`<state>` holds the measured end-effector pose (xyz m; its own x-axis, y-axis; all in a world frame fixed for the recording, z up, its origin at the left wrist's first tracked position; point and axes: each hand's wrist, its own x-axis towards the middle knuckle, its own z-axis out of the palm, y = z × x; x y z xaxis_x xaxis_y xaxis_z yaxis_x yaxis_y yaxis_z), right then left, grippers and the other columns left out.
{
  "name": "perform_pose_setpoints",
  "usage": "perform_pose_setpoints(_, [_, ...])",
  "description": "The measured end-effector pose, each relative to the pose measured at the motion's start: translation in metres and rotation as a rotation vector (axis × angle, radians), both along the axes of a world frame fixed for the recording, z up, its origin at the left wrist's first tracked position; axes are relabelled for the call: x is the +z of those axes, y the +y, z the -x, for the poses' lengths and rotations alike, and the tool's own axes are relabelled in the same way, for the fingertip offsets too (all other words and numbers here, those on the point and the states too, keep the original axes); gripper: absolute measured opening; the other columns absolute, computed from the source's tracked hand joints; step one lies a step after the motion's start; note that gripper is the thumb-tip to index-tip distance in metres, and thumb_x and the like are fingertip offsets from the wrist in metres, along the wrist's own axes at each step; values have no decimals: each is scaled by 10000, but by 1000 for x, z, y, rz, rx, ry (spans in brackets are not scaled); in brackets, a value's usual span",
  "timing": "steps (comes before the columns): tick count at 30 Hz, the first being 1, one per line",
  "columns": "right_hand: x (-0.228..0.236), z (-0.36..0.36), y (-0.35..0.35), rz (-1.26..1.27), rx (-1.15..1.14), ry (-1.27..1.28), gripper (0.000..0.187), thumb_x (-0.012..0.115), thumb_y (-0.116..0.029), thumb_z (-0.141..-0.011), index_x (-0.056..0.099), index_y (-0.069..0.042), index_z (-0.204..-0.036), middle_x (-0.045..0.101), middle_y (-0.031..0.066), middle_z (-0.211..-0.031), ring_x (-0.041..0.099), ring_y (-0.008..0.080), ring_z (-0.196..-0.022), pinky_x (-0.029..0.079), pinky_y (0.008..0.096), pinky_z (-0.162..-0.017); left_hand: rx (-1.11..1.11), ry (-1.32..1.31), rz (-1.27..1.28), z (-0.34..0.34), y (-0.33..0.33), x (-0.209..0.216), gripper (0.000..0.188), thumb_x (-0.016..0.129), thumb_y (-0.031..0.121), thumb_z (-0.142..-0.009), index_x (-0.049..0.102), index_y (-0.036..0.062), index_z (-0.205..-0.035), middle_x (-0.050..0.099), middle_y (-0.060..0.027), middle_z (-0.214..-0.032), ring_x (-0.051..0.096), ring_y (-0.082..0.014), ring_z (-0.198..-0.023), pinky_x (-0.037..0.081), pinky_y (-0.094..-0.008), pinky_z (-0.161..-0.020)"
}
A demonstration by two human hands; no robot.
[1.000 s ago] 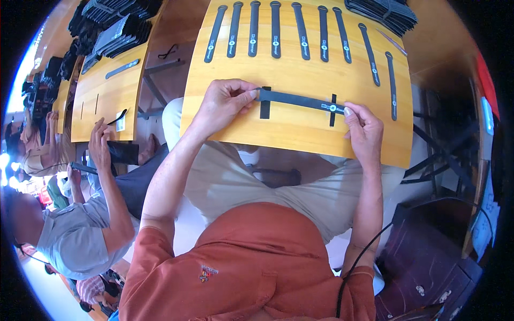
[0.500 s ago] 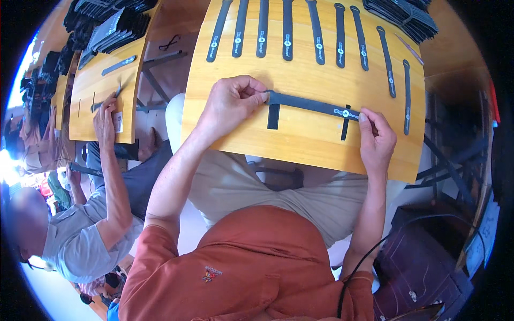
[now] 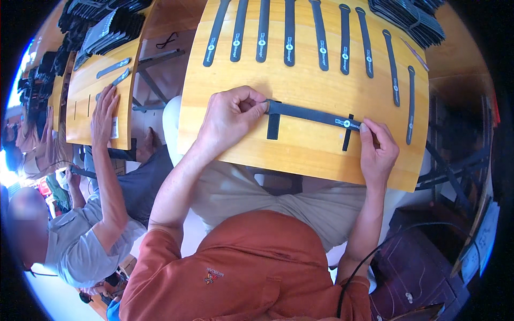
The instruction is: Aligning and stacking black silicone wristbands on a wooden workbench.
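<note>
Pinching a dark strap (image 3: pixel 308 113) by its two ends, I hold it lengthwise across the near half of the table (image 3: pixel 214 88). My left grip (image 3: pixel 230 120) has thumb and forefinger pressed together on one end, at the top of a wide strip (image 3: pixel 273 128); my right grip (image 3: pixel 379 152) pinches the other end, just past a narrow strip (image 3: pixel 347 140). Both strips are black and lie on the wood, running toward me, and the strap crosses each near its far end. It looks straight, sloping toward me on the right, its pale round mark close to my right grip. Whether it touches the wood all along, I cannot tell.

Beyond it lie nine other straps (image 3: pixel 290 32), spread out side by side, with a dark stack (image 3: pixel 409 24) at the far right.

I judge the step in hand to be lining the strap up over the two strips, neither end yet let go. As I read it, the next move calls for an even pull from both sides, the strap flat and untwisted, and a gentle touch where it crosses.
</note>
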<state>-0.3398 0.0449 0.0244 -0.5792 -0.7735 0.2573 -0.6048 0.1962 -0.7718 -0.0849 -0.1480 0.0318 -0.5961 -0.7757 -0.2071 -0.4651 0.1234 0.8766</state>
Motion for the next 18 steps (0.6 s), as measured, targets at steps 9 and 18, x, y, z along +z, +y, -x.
perform_pose_setpoints(9, [1,-3,-2,1,-9,1,135,696,-29,-955,730,61,-1050,692,91,-883,630,127,-752,480,248,-638,42,51,16,2,2,3,114,750,52,-944,737,-34,-1017,726,-14,-839,625,-40,-734,509,-202,-647])
perform_pose_setpoints(18, [3,-3,-3,-48,-16,9,135,701,-41,-962,732,56,-1050,702,100,-902,645,139,-775,499,253,-665,74,69,49,4,3,3,122,783,58,-897,740,-40,-957,742,-69,-773,669,-69,-680,529,-238,-611])
